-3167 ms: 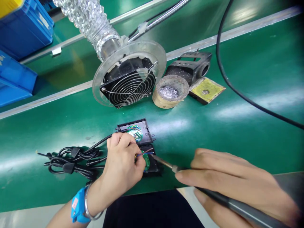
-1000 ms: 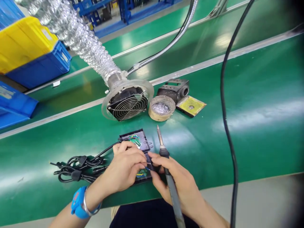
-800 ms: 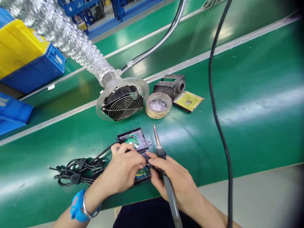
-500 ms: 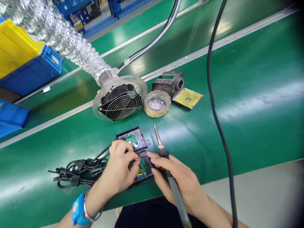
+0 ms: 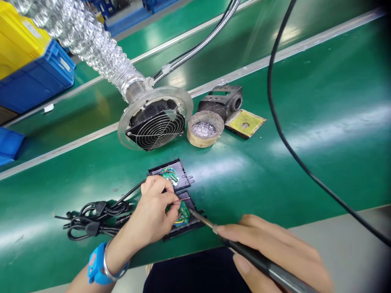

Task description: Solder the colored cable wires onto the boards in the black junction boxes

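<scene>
Left hand (image 5: 155,213): it is closed, and pinches a thin reddish wire (image 5: 185,199).
Right hand (image 5: 276,248): it grips the soldering iron (image 5: 255,256).
Iron tip (image 5: 195,214): it is at the edge of the green circuit board (image 5: 184,213); touching or not, I cannot tell.
Board place: inside the near black case (image 5: 196,222), on the desk (image 5: 241,191).

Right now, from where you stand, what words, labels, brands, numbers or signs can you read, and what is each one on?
No text here can be read.
Pale label on the yellow bin: too blurred.
White label on the blue bin: too small and blurred.
Circuit board near the left hand: any print is too small.
Soldering iron in the right hand: no lettering I can make out.
</scene>
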`<state>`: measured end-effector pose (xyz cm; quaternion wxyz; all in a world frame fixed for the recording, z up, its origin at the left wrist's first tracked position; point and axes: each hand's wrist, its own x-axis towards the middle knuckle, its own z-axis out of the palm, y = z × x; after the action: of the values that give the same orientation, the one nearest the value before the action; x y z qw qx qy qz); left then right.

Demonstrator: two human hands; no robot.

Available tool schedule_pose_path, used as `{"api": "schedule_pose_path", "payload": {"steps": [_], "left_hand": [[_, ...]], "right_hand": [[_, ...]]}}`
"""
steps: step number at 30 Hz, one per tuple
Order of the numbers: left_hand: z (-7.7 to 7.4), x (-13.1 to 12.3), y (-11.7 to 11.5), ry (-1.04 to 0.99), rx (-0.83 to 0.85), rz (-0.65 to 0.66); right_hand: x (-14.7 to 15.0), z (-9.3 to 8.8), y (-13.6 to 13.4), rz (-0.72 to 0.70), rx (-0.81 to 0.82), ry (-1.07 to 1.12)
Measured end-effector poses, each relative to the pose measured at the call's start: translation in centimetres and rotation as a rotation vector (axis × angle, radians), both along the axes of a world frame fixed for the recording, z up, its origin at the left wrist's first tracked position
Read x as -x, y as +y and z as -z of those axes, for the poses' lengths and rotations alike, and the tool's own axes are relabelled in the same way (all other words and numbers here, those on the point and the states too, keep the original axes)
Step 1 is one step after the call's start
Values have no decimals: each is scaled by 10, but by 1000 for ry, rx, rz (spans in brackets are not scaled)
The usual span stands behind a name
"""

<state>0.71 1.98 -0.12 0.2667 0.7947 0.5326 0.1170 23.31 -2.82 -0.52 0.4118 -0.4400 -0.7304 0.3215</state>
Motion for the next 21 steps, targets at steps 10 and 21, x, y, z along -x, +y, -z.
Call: {"api": "schedule_pose_path", "payload": {"steps": [10,21], "left_hand": [[2,2,-2,-4,-3,-5],[4,3,-3,-16,-27,-10]], "right_hand": [[8,13,14,-118,11,100],[7,14,14,-142,17,74]]}}
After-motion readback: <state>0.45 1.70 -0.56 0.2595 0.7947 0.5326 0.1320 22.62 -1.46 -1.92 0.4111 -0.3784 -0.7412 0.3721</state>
